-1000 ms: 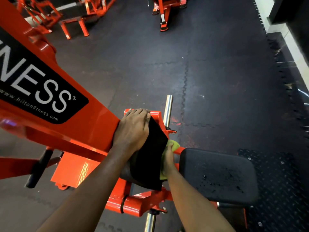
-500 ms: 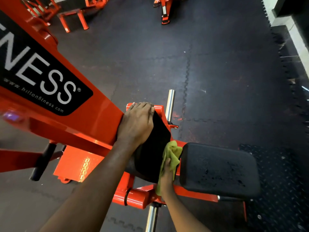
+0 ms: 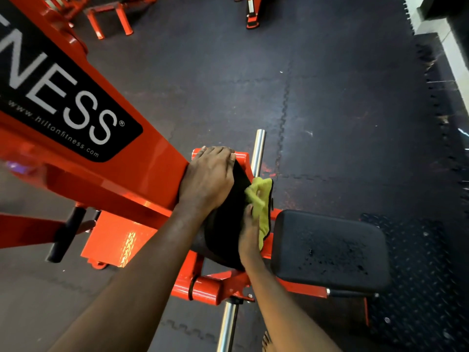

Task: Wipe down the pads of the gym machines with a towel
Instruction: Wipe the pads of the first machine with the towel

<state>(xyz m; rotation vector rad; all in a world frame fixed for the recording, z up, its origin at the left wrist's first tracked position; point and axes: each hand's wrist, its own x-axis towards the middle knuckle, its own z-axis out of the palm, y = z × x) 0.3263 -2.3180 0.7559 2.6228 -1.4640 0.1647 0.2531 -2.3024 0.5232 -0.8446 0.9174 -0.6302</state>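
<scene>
A black upright pad (image 3: 225,232) is fixed to the orange machine frame (image 3: 127,174). My left hand (image 3: 208,184) lies over the pad's top, fingers bent over its far edge. My right hand (image 3: 250,237) holds a yellow-green towel (image 3: 264,217) against the pad's right face, with the bunched cloth reaching up past my fingertips. To the right sits the black seat pad (image 3: 330,250), which has dark wet speckles on its surface. Much of the upright pad's face is hidden by my hands.
Chrome bars stick out beyond the pad (image 3: 258,151) and below it (image 3: 227,326). A black handle (image 3: 66,235) hangs at the left under the frame. More orange machines (image 3: 109,16) stand at the back on dark rubber floor tiles. A studded mat (image 3: 418,275) lies at the right.
My right hand has slid the towel up the pad's right face toward the top. My left hand stays on the pad's top.
</scene>
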